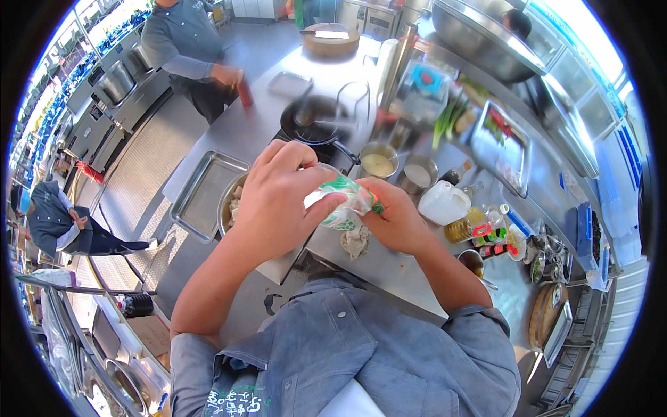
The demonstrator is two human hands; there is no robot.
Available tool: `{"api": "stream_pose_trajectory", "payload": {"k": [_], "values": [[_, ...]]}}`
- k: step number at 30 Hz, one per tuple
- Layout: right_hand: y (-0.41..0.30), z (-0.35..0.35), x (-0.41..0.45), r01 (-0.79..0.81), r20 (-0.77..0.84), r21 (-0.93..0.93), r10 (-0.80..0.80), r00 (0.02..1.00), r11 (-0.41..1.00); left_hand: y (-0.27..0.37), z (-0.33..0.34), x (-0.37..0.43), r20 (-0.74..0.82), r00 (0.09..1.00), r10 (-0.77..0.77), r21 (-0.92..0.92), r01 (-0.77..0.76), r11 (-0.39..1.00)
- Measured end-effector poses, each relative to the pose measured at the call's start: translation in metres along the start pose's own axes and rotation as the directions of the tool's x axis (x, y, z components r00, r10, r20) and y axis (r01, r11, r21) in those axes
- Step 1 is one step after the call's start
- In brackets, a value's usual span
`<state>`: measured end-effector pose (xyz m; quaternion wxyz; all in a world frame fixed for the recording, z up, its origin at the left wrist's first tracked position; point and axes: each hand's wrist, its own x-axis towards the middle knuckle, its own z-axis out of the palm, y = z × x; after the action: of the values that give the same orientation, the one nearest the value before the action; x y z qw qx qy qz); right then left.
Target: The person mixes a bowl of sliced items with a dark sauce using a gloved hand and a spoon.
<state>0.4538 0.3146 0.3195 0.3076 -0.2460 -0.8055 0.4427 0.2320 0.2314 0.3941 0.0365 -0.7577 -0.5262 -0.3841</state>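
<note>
Both my hands hold a small plastic bag [341,219] with green and red print, raised over the steel worktop. My left hand [284,195] pinches the bag between thumb and fingers. The bag's other side is gripped by my right hand [391,213]. Below the bag lies a crumpled cloth [355,243]. Partly hidden behind my left hand stands a bowl with pale chunks [234,206]. Beyond my hands, a black frying pan [315,119] sits on a stove, a utensil resting across it.
An empty steel tray [200,195] lies left. To the right stand a pot of pale yellow liquid [378,162], a steel pot [417,173], a white jug [444,202] and an oil bottle [465,225]. Across the worktop a person's hand holds a red bottle [244,94]. Another person [68,219] stands left.
</note>
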Motion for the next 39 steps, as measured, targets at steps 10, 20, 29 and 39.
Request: {"api": "stream_pose_trajectory", "payload": {"k": [10,20,29,39], "values": [[-0.017,0.143,-0.018,-0.171,0.095,0.102,0.161,0.982,0.98,-0.06,-0.079,-0.102,0.029,0.931,-0.364,-0.45,0.337,0.827],[-0.033,0.19,-0.043,-0.243,0.068,0.288,0.233,0.97,0.926,-0.04,-0.119,-0.153,-0.087,0.954,-0.287,0.056,0.293,0.955],[-0.022,0.217,-0.053,-0.19,0.058,0.52,0.188,0.981,0.833,-0.044,-0.08,-0.164,-0.178,0.982,0.058,-0.095,-0.076,0.993],[0.006,0.255,-0.057,-0.025,-0.26,0.441,0.154,0.953,0.897,-0.028,-0.078,-0.158,-0.286,0.957,-0.055,-0.163,0.008,0.987]]}}
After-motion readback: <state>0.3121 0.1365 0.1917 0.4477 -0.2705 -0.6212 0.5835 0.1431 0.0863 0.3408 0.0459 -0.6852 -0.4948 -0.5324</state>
